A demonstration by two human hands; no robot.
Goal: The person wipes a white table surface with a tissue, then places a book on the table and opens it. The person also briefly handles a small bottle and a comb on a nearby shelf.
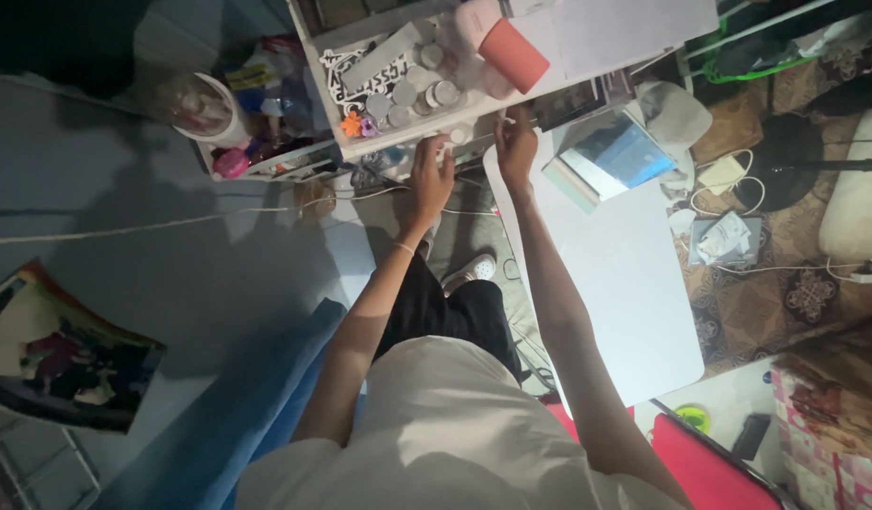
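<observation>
Probably the white tray (360, 144) of small jars is stiff yet heavy; left hand (432, 179) and right hand (516, 146) hold its front edge, fingers curled around it.

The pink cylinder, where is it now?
In the head view, the pink cylinder lies tilted on the white tray at the top, beyond the right hand.
</observation>
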